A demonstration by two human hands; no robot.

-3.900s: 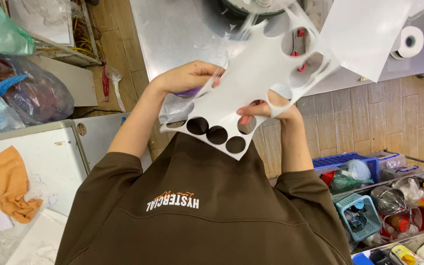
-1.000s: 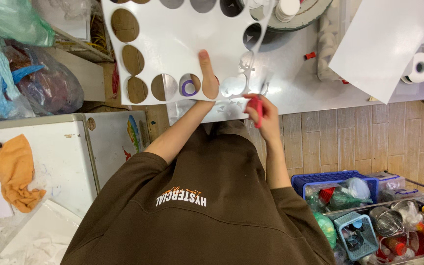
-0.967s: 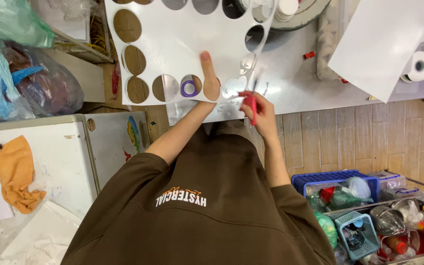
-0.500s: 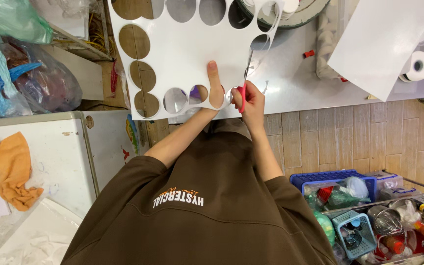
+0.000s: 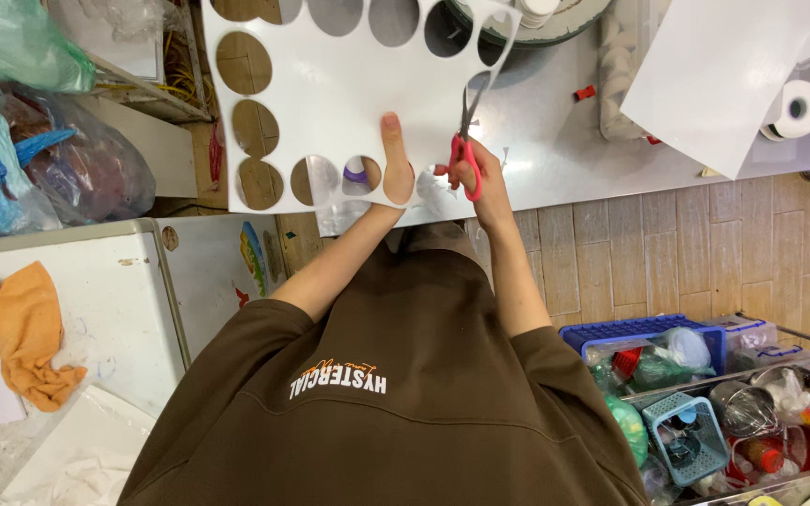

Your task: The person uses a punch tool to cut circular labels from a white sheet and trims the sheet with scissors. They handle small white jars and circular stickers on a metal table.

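- Head view: a white sheet with round holes (image 5: 358, 103) is held over the steel table (image 5: 555, 141); its near edge is pinched by the left hand (image 5: 394, 164), thumb on top.
- Red-handled scissors (image 5: 466, 141) are gripped by the closed right hand (image 5: 475, 178), blades in the sheet's right edge.
- Compared with a second ago, the sheet is shifted rightward and the scissors are raised into it.

Left hand (image 5: 394, 173) pinning white holed sheet (image 5: 349, 94) on table, right hand (image 5: 475, 173) snipping with red-handled scissors (image 5: 466, 141).
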